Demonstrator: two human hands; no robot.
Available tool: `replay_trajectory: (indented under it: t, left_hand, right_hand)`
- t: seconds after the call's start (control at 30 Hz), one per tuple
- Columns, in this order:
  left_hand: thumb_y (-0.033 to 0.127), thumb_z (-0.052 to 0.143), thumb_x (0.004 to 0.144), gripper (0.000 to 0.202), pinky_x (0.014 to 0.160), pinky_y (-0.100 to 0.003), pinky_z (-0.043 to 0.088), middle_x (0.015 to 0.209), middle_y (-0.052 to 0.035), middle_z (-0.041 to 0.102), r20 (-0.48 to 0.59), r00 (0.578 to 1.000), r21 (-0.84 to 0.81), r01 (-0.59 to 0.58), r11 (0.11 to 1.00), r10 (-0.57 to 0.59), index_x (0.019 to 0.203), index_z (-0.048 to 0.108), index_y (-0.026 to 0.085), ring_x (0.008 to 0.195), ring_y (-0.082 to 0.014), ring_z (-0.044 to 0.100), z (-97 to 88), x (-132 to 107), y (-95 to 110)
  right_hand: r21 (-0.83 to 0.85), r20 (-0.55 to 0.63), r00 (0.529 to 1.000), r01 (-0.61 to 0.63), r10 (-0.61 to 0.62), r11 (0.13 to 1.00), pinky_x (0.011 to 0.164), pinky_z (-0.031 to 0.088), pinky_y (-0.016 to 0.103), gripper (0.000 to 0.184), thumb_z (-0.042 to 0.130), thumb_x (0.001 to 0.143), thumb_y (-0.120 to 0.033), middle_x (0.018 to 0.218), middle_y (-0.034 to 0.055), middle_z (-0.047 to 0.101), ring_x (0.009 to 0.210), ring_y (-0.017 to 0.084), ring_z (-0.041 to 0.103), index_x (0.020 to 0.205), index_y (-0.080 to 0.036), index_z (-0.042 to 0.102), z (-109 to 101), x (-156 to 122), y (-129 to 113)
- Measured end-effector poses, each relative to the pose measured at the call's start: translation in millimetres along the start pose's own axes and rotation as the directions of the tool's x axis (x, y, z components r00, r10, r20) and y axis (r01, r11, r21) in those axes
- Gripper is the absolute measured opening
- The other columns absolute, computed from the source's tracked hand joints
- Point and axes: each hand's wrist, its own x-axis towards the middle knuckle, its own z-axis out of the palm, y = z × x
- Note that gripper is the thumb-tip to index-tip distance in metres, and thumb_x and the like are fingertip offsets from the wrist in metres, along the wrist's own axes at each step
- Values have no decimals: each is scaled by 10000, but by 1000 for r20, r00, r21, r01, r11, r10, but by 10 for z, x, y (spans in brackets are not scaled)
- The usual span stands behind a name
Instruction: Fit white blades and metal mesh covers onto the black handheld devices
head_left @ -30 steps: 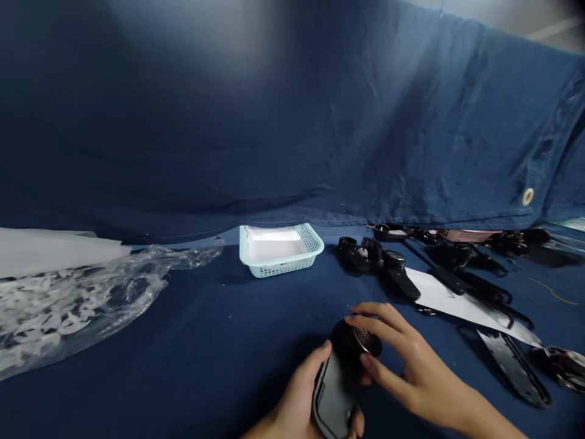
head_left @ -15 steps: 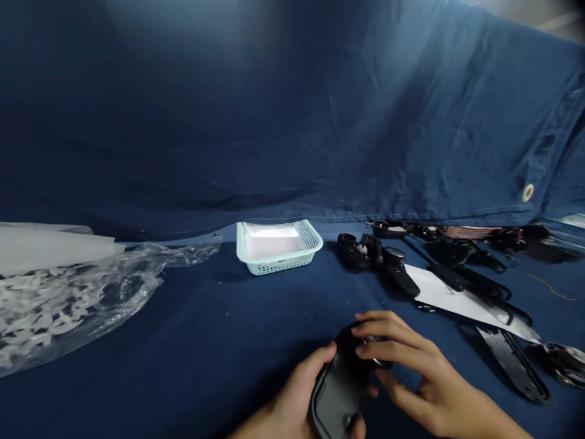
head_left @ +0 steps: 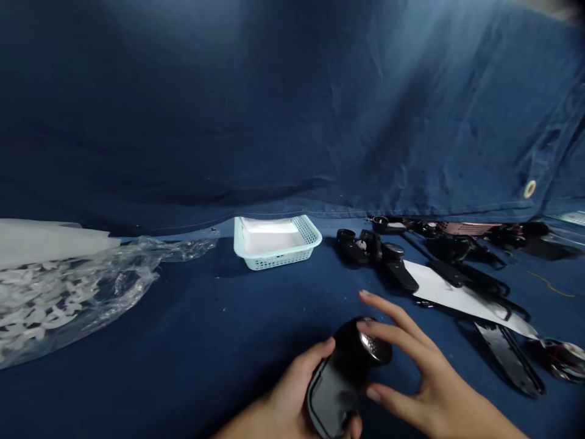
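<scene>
My left hand [head_left: 297, 387] is wrapped round a black handheld device [head_left: 336, 387], thumb along its near left side and fingertips showing at its lower right. The device has a smooth body, with a round, shiny, perforated metal head [head_left: 375, 349] facing right. Over that head, my right hand [head_left: 418, 372] is open with its fingers spread. One fingertip rests at or just over the rim of the head, and the thumb is close beside the body. The underside of the device is hidden.
A pale blue basket [head_left: 276, 259] with white paper stands ahead. On the left lies a clear plastic bag [head_left: 82, 305] of white pieces. Several black device parts [head_left: 397, 268] and a white sheet [head_left: 434, 289] are at right. Dark blue cloth [head_left: 274, 122] hangs behind.
My right fingers have spread and lifted off the device, uncovering its metal head. My left hand keeps its hold, with the device turned slightly.
</scene>
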Motion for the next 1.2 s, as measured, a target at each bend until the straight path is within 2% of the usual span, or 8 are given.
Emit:
replay_trajectory:
  t: [0.1, 0.23, 0.43, 0.6, 0.77, 0.9, 1.1, 1.2]
  left_hand:
    - [725, 208, 867, 740, 360, -200, 341, 530, -101, 648, -24, 999, 3, -30, 1000, 30, 833, 636, 122, 336, -132, 536, 12, -18, 3]
    - [733, 182, 861, 786, 355, -211, 340, 549, -113, 650, 34, 999, 27, 13, 1000, -14, 935, 637, 97, 349, -146, 535, 0, -31, 11]
    - [760, 325, 813, 687, 382, -218, 391, 568, -79, 634, 61, 998, -47, -13, 999, 16, 799, 601, 131, 399, -148, 578, -35, 27, 9]
    - [683, 376, 833, 574, 455, -240, 446, 655, -69, 670, 82, 997, -97, -8, 995, 16, 823, 585, 147, 483, -178, 649, -100, 78, 2]
    - [703, 375, 827, 669, 469, -214, 430, 611, -103, 650, 69, 997, -104, -10, 995, 17, 852, 607, 76, 492, -165, 641, -101, 55, -30]
    - [692, 399, 830, 593, 459, -230, 440, 601, -69, 639, 76, 997, -110, -10, 994, 19, 818, 576, 127, 470, -164, 635, -55, 44, -21]
    - [714, 352, 836, 629, 458, -193, 429, 565, -108, 654, 61, 995, -30, -72, 997, 73, 801, 582, 129, 430, -134, 599, -41, 29, -26]
    - [728, 290, 851, 669, 403, -205, 394, 579, -97, 650, 53, 996, 14, -66, 998, 65, 828, 596, 133, 395, -133, 573, -25, 11, -23]
  right_hand:
    - [-84, -64, 994, -95, 90, 992, 1017, 460, 553, 696, 694, 812, -409, 1442, 129, 304, 1310, 342, 407, 1402, -317, 335, 66, 5, 37]
    - [-112, -26, 989, -147, 145, 983, 959, 499, 509, 469, 578, 902, -369, 1258, 106, 443, 1169, 278, 513, 1338, -322, 409, 45, 29, 27]
    - [-12, 73, 997, 16, -15, 1000, 1003, 478, 445, 366, 539, 883, -195, 1327, 75, 454, 1259, 254, 424, 1234, -290, 498, -61, 39, -39]
    - [-36, -14, 988, 150, -151, 988, 967, 517, 393, 196, 578, 873, -137, 1228, 89, 572, 1245, 260, 469, 1043, -233, 596, -12, 43, -20]
    - [-65, -84, 957, 274, -279, 959, 995, 510, 380, 360, 540, 832, -29, 1211, 102, 598, 1234, 251, 509, 1145, -203, 580, -4, 29, -8]
    - [-86, -96, 942, 315, -323, 945, 1094, 425, 380, 467, 478, 786, 5, 1311, 94, 524, 1270, 220, 486, 1202, -201, 533, 4, 3, -25]
    - [-162, -80, 990, 98, -112, 982, 1057, 431, 527, 617, 599, 849, -324, 1566, 134, 130, 1407, 367, 265, 1409, -202, 367, 101, -22, -7]
    - [-204, -170, 984, 12, -47, 979, 961, 489, 544, 673, 638, 836, -442, 1439, 170, 340, 1291, 374, 413, 1412, -217, 372, 134, -19, 24]
